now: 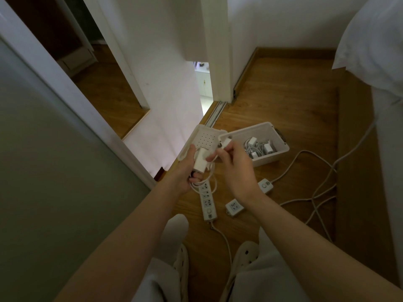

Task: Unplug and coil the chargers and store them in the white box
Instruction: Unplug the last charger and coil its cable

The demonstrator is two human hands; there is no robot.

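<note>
Two hands hold a white charger over the wooden floor (283,94).

The left hand (185,171) is curled round the white charger (200,162), and loops of its cable (213,182) hang down under the fingers. The right hand (235,168) pinches the end of the cable up by the corner of the white box (272,159). The box sits open on the floor, just behind the hands, with more chargers (259,147) lying inside it. Its lid (205,138) lies beside it on the left. A long power strip (208,203), a small square socket (234,207) and a little switch (265,185) on a cord lie on the floor below the hands.
</note>
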